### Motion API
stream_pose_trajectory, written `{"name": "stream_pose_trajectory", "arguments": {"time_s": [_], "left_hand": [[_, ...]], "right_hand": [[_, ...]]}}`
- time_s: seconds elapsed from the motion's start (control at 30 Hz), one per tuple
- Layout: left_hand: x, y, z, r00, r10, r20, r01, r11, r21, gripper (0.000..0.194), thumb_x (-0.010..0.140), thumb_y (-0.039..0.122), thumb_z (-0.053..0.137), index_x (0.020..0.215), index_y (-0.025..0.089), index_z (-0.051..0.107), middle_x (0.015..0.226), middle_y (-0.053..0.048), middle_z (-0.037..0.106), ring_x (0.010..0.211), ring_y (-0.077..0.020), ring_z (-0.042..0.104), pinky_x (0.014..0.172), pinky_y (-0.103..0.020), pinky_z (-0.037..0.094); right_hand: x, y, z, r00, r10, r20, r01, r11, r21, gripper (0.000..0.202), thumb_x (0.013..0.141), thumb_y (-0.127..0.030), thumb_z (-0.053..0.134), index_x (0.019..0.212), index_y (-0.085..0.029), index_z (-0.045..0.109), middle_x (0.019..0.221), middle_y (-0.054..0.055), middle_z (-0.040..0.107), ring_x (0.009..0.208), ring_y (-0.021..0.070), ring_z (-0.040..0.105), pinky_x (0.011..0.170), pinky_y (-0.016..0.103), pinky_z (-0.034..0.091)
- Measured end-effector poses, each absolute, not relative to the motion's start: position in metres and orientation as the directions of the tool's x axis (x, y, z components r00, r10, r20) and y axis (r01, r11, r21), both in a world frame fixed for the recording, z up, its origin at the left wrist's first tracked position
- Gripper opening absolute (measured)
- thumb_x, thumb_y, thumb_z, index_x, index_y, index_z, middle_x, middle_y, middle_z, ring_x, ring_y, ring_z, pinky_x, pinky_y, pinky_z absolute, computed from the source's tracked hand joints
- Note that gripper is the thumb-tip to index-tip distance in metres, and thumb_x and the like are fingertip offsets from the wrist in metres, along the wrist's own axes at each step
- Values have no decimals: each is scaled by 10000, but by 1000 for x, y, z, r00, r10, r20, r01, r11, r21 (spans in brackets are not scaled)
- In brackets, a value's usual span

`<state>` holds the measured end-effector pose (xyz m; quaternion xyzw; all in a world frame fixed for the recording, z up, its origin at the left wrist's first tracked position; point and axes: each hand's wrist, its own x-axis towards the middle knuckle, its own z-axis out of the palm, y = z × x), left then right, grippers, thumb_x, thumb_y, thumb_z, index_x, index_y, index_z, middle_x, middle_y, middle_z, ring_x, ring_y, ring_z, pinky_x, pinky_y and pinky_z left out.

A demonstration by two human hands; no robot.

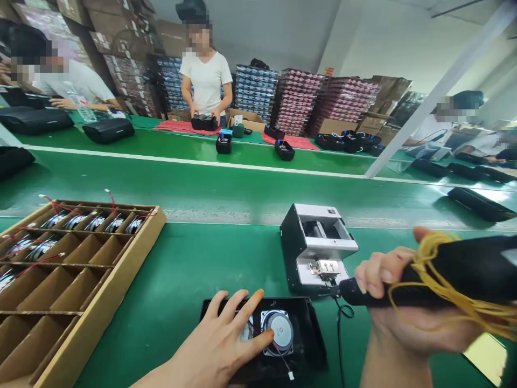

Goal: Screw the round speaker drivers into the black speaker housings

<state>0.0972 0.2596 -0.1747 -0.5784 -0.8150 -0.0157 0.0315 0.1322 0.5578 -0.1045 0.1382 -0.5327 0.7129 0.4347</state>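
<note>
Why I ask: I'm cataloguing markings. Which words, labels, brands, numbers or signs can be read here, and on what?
No text can be read for certain.
Speaker with the round grey back: faint print, too small.
Black case beside the bottle: small pale marking, illegible.
Clear bottle: reddish label marking, blurred.
Stacked cartons: too blurred.

passage: green tabletop (189, 258) between divided box (117, 285) and machine (288, 258) | obstacles: both, black casing (307, 345), cable (340, 339)
</note>
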Motion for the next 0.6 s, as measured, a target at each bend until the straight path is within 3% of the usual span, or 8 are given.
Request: {"name": "stream_pose_trajectory", "arguments": {"time_s": [0.1, 0.33, 0.47, 0.6], "left_hand": [[96, 258, -165, -353, 935, -30, 932, 354, 77, 931, 783, 552, 816, 1555, 400, 318, 1655, -235, 154, 1411, -466, 358, 996, -757, 389], [103, 263, -147, -412, 903, -117, 882, 428, 196, 964, 722, 383, 853, 1535, 392, 335, 1678, -225, 55, 1487, -512, 234, 1099, -763, 290], [105, 262, -145, -425, 895, -133, 866, 445, 229, 938, 736, 340, 825, 1535, 402, 338, 1684, -197, 64, 1500, -498, 222, 1142, -739, 263], [105, 260, -148, -430, 900, -68, 873, 434, 221, 916, 752, 391, 803, 1541, 401, 337, 1694, -164, 40, 1488, -477, 256, 1137, -728, 292]], "right_hand": [[133, 538, -93, -619, 427, 658, -767, -150, -624, 545, 894, -548, 677, 1337, -236, 619, 641, -55, 492, 390, 101, 393, 349, 242, 378], [119, 482, -112, -769, 226, 597, -631, -412, -657, 504, 1049, -588, 370, 1378, -267, 578, 692, -17, 482, 462, 126, 471, 430, 257, 432], [113, 467, -131, -829, 233, 509, -559, -397, -728, 597, 1001, -719, 362, 1357, -284, 562, 692, -13, 483, 464, 131, 434, 429, 269, 395], [109, 466, -140, -869, 222, 441, -494, -396, -774, 593, 939, -743, 466, 1321, -297, 552, 686, -22, 484, 467, 147, 406, 434, 289, 386]]}}
